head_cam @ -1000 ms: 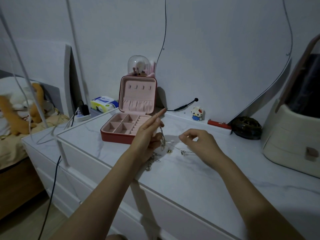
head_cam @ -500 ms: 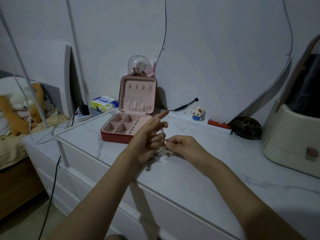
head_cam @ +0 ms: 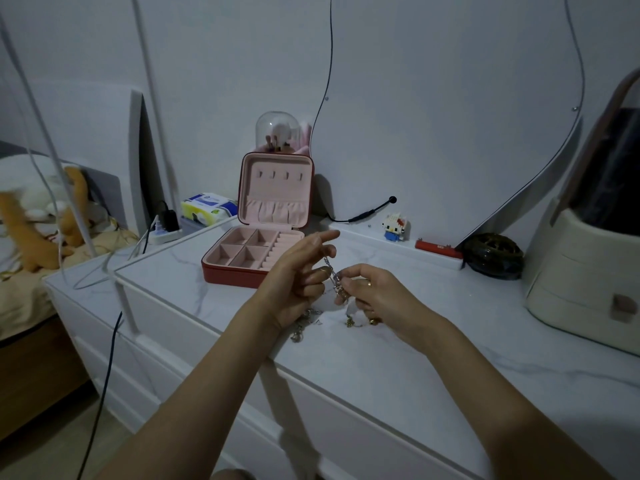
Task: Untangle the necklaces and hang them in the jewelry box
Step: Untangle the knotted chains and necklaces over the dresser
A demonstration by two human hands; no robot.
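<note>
A tangle of thin metal necklaces hangs between my two hands just above the marble dresser top; loose ends and small pendants trail on the surface below. My left hand pinches a chain high up, index finger stretched out. My right hand grips the knot from the right, touching the left fingers. The red jewelry box stands open behind the left hand, pink inside, its lid upright with a row of bare hooks.
A glass dome stands behind the box. A tissue pack and power strip lie at the left. A small toy figure, red item, dark round object and cream case sit to the right.
My right hand has moved left from the dresser top to meet the left hand and taken hold of the knot. The left hand has stayed almost still.
</note>
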